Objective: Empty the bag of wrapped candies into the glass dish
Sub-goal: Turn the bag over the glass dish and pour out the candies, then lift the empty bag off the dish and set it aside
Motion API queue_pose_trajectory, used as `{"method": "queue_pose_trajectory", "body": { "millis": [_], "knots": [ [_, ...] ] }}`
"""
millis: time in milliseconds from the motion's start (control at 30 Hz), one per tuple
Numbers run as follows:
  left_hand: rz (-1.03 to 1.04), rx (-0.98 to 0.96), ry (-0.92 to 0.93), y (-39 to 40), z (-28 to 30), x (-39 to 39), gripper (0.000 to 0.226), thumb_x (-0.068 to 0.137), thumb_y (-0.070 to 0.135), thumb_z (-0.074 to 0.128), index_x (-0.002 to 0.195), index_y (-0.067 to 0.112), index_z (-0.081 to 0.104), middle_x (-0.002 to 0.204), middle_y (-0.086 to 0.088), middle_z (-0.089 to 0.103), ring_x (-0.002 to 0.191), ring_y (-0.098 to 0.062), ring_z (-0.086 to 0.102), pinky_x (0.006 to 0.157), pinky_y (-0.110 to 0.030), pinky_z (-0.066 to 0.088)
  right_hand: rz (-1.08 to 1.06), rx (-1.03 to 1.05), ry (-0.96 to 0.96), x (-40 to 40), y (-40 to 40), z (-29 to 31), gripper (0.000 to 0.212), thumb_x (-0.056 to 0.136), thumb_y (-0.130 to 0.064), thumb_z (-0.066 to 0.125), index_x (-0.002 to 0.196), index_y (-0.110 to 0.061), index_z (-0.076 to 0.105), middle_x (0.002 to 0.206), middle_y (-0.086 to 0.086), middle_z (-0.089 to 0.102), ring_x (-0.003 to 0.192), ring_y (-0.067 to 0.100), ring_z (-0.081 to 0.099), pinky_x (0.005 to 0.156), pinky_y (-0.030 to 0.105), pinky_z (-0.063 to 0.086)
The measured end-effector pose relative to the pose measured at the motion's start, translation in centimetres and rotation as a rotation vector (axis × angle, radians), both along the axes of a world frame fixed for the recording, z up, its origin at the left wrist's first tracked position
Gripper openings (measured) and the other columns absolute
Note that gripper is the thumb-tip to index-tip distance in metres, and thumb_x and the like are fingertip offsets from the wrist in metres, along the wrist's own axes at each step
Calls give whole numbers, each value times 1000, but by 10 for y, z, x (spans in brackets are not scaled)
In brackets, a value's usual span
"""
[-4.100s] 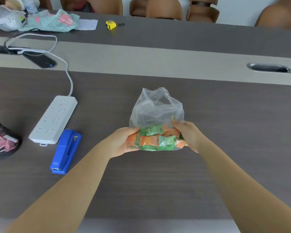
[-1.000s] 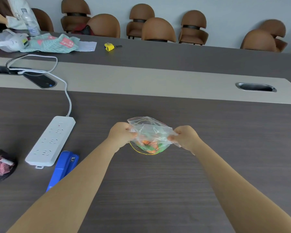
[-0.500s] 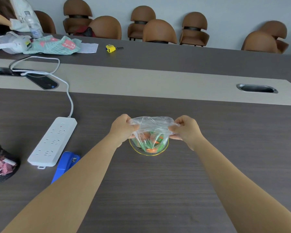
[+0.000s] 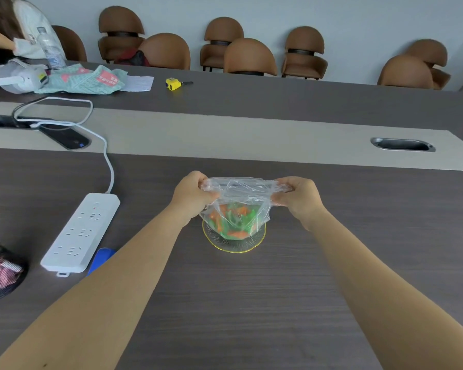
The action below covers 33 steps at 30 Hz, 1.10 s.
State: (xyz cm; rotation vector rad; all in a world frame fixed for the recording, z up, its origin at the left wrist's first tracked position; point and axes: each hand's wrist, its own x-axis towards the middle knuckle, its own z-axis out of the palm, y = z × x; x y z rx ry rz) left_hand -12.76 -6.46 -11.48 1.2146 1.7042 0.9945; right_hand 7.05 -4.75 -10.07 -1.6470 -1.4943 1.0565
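Observation:
A clear plastic bag [image 4: 241, 190] hangs upside down over a round glass dish [image 4: 235, 245] with a yellow rim on the dark table. My left hand [image 4: 193, 194] grips the bag's upper left corner and my right hand [image 4: 300, 197] grips its upper right corner. Green and orange wrapped candies [image 4: 233, 221] are piled at the bag's lower end, sitting in the dish. The bag covers the far part of the dish.
A white power strip [image 4: 82, 232] with its cable lies to the left, a blue stapler [image 4: 100, 259] beside it, and a dark mesh pouch [image 4: 0, 271] at the left edge. A phone [image 4: 64, 136] rests on the beige strip. Brown chairs and a seated person are beyond the table.
The bag has been turned over onto the dish. Both hands have since lifted its corners higher, and the candies have slid down toward the dish.

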Motion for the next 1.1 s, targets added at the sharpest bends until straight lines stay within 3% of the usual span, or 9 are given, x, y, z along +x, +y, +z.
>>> {"method": "queue_pose_trajectory", "body": {
  "millis": [133,233,300,533,633,733,900,967,1100],
  "knots": [
    [-11,27,-8,2,4,-2,26,77,5,63,67,23,47,81,-7,54,79,-26,52,79,-43,49,-14,36,27,0,3,2,34,71,9,57,103,2,64,72,3,60,69,19,55,70,27,51],
    [-12,51,12,3,6,-3,27,77,3,63,65,22,48,71,-1,51,77,-25,51,85,-47,50,-18,54,70,-2,2,4,27,71,8,55,95,0,64,81,12,63,78,26,59,84,44,55],
    [-11,70,21,4,7,-3,28,78,1,62,64,20,46,68,1,49,68,-21,49,80,-43,50,-28,51,118,-3,2,6,26,71,10,54,88,-7,63,86,15,63,82,29,61,87,47,55],
    [2,155,60,4,14,0,32,79,-1,60,63,21,44,67,2,49,58,-12,46,59,-24,42,-42,88,220,-4,2,11,28,76,14,51,96,-3,60,93,16,62,88,29,63,82,36,58],
    [11,187,79,4,18,-1,33,79,-1,60,64,22,43,67,3,49,62,-15,48,61,-24,44,-27,127,235,-4,3,15,27,76,14,51,91,-8,57,85,10,62,84,26,62,71,22,57],
    [5,220,93,5,23,-2,32,78,0,62,64,22,44,68,3,50,74,-23,52,71,-37,47,-20,165,255,-4,4,19,27,76,15,51,89,-8,56,77,3,61,83,26,62,69,19,56],
    [-5,304,94,4,33,-1,17,79,5,63,76,12,49,69,4,49,78,-21,49,59,-16,40,-3,246,305,-3,1,31,30,75,16,51,83,-13,58,85,9,61,85,26,60,68,18,57],
    [-5,357,108,1,40,4,14,80,8,63,86,9,51,75,0,51,78,-20,48,59,-14,37,-25,302,274,2,-4,37,32,74,15,52,81,-16,57,79,1,60,77,17,60,64,12,55],
    [-55,463,104,-9,51,31,15,81,9,62,87,11,47,80,-7,53,77,-20,47,61,-18,36,-65,418,179,28,-17,47,36,77,11,53,102,-14,59,80,-15,56,63,-9,57,60,4,46]
  ]
}}
